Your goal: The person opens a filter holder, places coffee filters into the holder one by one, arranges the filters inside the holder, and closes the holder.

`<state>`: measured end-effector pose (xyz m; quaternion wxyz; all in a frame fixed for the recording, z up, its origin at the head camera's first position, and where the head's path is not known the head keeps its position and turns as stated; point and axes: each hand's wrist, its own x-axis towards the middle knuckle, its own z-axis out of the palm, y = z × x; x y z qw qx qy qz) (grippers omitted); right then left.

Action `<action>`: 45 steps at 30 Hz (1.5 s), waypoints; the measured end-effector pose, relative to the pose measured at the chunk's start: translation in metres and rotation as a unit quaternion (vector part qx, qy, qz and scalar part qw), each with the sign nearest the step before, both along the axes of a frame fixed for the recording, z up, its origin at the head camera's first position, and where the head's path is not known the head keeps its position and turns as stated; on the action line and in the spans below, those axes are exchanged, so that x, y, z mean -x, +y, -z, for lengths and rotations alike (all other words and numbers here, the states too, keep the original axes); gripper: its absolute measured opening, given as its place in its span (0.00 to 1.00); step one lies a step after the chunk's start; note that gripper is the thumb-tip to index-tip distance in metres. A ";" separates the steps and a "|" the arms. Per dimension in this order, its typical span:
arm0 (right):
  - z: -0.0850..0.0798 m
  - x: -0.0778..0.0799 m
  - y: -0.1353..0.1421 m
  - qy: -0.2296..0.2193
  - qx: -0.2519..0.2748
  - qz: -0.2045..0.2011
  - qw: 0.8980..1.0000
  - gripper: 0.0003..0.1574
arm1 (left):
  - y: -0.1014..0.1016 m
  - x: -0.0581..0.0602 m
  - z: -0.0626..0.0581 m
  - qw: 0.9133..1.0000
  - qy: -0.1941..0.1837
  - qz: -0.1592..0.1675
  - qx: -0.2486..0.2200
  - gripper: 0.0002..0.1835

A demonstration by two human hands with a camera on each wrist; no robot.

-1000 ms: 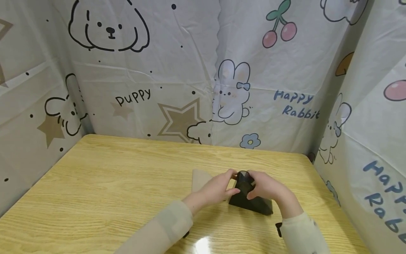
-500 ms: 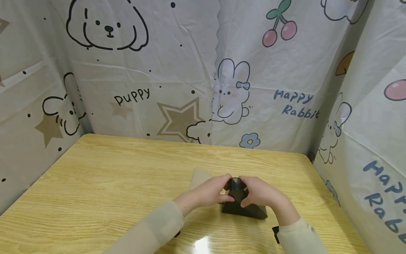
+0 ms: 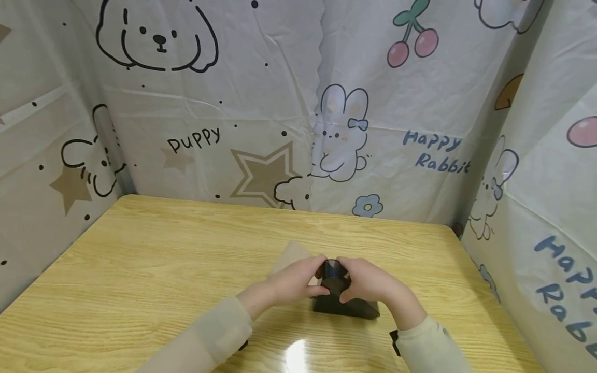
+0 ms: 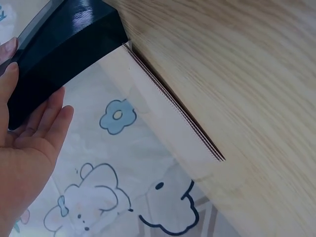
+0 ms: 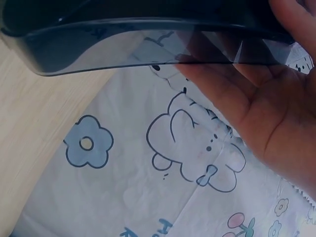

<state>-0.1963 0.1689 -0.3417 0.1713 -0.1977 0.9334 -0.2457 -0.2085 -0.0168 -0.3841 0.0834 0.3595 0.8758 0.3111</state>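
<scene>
A black wedge-shaped device (image 3: 345,305) with a rounded upper end stands on the table between both hands. Its smoky see-through plastic edge (image 5: 133,55) shows in the right wrist view. My left hand (image 3: 291,285) grips its left side, and my right hand (image 3: 373,282) grips the right side, with fingers curled behind it and thumbs toward me. Several beige sheets of paper or card (image 3: 290,255), stacked together, lie by its left side. In the left wrist view, the stack (image 4: 170,111) meets the device's corner; whether it reaches inside is hidden.
The wood-grain table (image 3: 163,269) extends around the hands, widest to the left. A printed cloth (image 3: 261,103) hangs behind the table and along both sides. Dark pieces (image 3: 395,342) show at the sleeve cuffs.
Both hands have moved left and slightly toward me, keeping their grip on the black device, which has shifted with them. The beige sheets have turned and more of them is covered by the left arm.
</scene>
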 end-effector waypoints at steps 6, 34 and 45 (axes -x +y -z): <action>0.001 0.006 -0.011 0.003 0.000 0.005 1.000 0.24 | -0.010 0.005 -0.001 1.000 0.007 -0.005 -0.006 0.16; 0.005 0.037 -0.044 0.010 0.005 -0.010 1.000 0.24 | -0.048 0.027 0.001 0.998 -0.022 -0.026 -0.058 0.22; 0.002 0.036 -0.044 0.004 0.021 -0.004 1.000 0.27 | -0.052 0.027 0.001 0.998 -0.022 -0.027 -0.049 0.22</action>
